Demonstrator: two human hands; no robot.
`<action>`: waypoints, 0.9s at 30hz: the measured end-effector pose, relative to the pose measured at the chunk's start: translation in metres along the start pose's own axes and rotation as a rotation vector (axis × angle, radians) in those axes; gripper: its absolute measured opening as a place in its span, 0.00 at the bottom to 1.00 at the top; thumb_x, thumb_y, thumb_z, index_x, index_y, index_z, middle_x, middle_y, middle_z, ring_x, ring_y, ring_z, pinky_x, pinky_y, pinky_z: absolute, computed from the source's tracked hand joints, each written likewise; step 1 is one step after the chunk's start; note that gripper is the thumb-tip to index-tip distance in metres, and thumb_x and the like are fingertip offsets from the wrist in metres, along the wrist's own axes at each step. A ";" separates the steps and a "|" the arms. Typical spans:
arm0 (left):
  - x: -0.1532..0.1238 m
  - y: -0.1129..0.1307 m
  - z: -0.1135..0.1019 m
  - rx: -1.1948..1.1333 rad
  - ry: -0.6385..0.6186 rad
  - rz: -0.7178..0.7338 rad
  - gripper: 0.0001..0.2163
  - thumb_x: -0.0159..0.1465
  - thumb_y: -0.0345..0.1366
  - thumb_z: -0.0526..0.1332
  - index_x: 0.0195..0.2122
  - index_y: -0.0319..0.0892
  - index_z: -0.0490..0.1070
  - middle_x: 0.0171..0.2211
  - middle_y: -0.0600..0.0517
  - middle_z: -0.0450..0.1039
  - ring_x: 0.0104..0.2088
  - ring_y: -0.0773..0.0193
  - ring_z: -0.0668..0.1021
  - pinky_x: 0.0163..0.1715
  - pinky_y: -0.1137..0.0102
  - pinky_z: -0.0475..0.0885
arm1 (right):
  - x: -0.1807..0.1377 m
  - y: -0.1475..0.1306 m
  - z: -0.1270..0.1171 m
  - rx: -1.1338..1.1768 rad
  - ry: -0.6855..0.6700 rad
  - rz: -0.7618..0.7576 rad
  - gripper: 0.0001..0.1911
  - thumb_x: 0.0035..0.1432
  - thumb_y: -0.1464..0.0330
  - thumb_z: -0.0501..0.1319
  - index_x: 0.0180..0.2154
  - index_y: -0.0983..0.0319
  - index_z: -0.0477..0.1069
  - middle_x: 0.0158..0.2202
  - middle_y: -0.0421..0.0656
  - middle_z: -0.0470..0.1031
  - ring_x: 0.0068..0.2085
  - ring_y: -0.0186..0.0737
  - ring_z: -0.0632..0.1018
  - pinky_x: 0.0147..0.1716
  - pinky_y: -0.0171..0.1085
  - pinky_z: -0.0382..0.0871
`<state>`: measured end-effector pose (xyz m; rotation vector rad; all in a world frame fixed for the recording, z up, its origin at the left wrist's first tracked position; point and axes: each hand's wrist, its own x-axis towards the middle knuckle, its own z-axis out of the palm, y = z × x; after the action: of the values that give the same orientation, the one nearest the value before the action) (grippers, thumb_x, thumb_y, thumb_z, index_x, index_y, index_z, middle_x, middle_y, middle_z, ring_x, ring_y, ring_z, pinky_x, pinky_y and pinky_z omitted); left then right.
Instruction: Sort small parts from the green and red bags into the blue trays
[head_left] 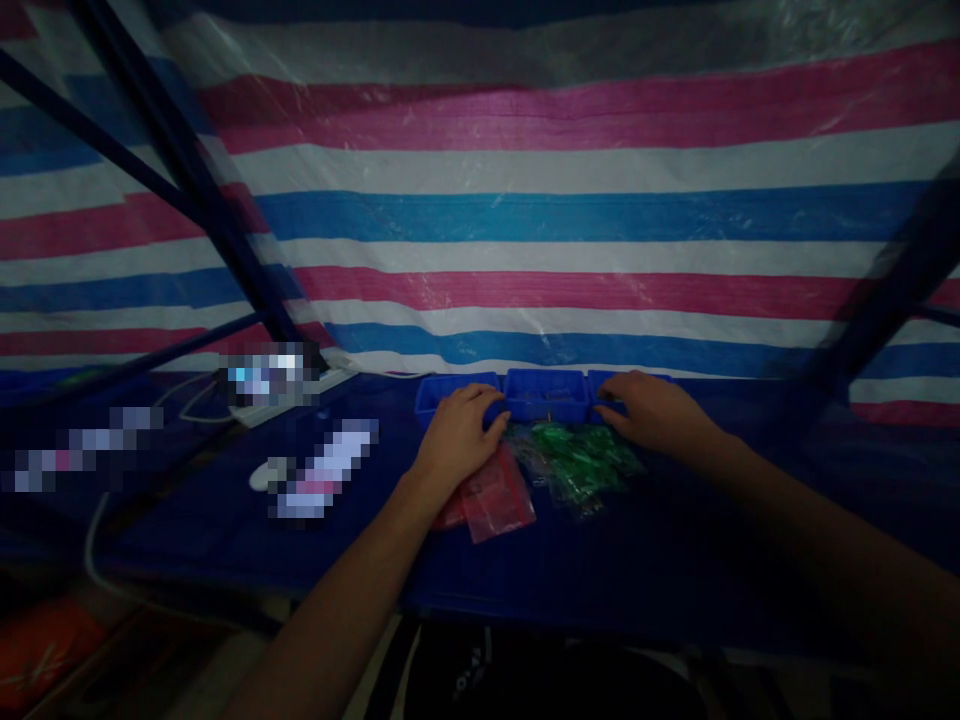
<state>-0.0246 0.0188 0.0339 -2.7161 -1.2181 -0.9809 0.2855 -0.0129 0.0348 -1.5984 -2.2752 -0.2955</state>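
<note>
green bags point(581, 462), below centre, look light, slippery, best pinched by an edge; left hand point(466, 432) and right hand point(654, 408) curl, any grasp unclear.

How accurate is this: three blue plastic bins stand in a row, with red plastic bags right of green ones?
Wrong side: the head view shows the red plastic bags left of green plastic bags; three blue plastic bins do stand in a row.
</note>
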 end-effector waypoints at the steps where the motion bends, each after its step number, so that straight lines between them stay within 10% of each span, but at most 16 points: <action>1: 0.000 0.000 0.000 -0.001 -0.010 0.004 0.13 0.69 0.39 0.60 0.52 0.43 0.76 0.51 0.44 0.75 0.52 0.52 0.76 0.55 0.54 0.70 | 0.000 -0.006 -0.001 0.002 0.062 -0.007 0.10 0.65 0.62 0.60 0.42 0.59 0.77 0.40 0.51 0.80 0.45 0.55 0.78 0.45 0.48 0.70; 11: 0.000 0.003 -0.001 0.066 -0.060 0.001 0.11 0.70 0.36 0.59 0.50 0.45 0.75 0.49 0.47 0.75 0.50 0.55 0.77 0.54 0.58 0.71 | -0.019 -0.093 0.005 0.296 0.063 -0.543 0.30 0.61 0.51 0.64 0.58 0.62 0.70 0.57 0.51 0.75 0.63 0.56 0.67 0.64 0.56 0.60; 27: 0.004 0.014 -0.007 -0.033 0.032 0.083 0.08 0.71 0.36 0.59 0.46 0.44 0.77 0.46 0.48 0.79 0.50 0.54 0.77 0.54 0.54 0.70 | -0.019 -0.094 0.016 0.388 0.221 -0.280 0.09 0.62 0.71 0.65 0.44 0.56 0.80 0.43 0.47 0.79 0.48 0.48 0.77 0.50 0.49 0.71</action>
<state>-0.0169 0.0098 0.0450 -2.7391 -1.0842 -1.0399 0.2006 -0.0555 0.0149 -1.0072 -2.2130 -0.0830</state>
